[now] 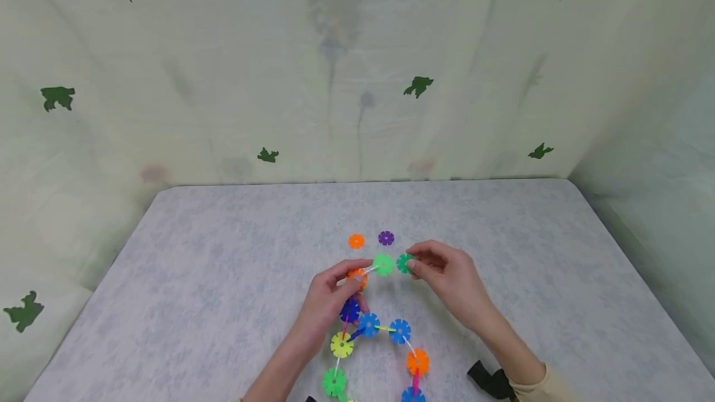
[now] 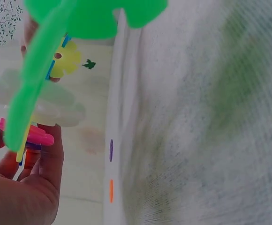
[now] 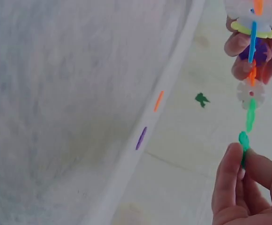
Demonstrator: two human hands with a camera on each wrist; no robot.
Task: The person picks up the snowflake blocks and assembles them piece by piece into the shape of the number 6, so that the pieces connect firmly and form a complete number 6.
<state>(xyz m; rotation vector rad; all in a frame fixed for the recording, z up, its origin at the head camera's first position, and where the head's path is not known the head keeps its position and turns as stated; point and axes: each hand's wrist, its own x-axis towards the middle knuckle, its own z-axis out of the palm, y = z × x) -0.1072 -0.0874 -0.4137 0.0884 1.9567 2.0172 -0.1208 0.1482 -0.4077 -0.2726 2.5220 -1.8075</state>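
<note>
A chain of notched plastic snowflake discs hangs from my left hand [image 1: 326, 299], whose thumb and fingers pinch it near an orange disc [image 1: 362, 279]. Past that grip, a white disc [image 3: 251, 93] seen nearly edge-on links to a light green disc [image 1: 383, 264] at the chain's free end. My right hand [image 1: 447, 275] pinches a single darker green disc [image 1: 404, 263] between thumb and fingers. In the right wrist view a small gap separates this disc from the light green one. Left wrist view: a large green disc [image 2: 96, 18] of the chain blurs close to the camera.
A loose orange disc [image 1: 356, 241] and a purple disc [image 1: 386, 238] lie on the grey table [image 1: 234, 247] beyond the hands. The chain's blue disc [image 1: 400, 331] and others curve toward the near edge. A black strap-like item [image 1: 491, 382] is beside the right forearm.
</note>
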